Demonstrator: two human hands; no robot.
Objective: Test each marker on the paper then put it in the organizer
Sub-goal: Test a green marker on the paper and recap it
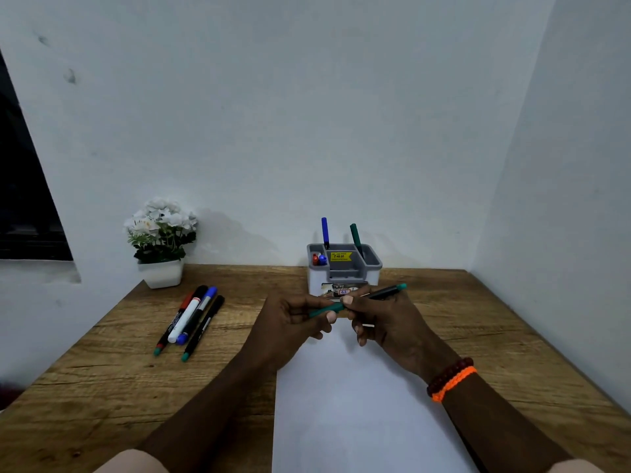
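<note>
Hands meet mid-frame above the white paper sheet [358,404]: left hand [290,322] pinches the green cap, right hand [386,322] grips the slim black green-ended marker [379,293]. A jerky pull could, I judge, streak ink across fingers or drop the cap off the bench [102,387].

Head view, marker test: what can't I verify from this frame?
- Whether the green marker is capped or uncapped: the left hand and right hand cover its middle.
- Any test marks on the paper: the hands hide its far end.
- Print on the organizer labels: too small.
- How many markers lie in the pile: they overlap.
</note>
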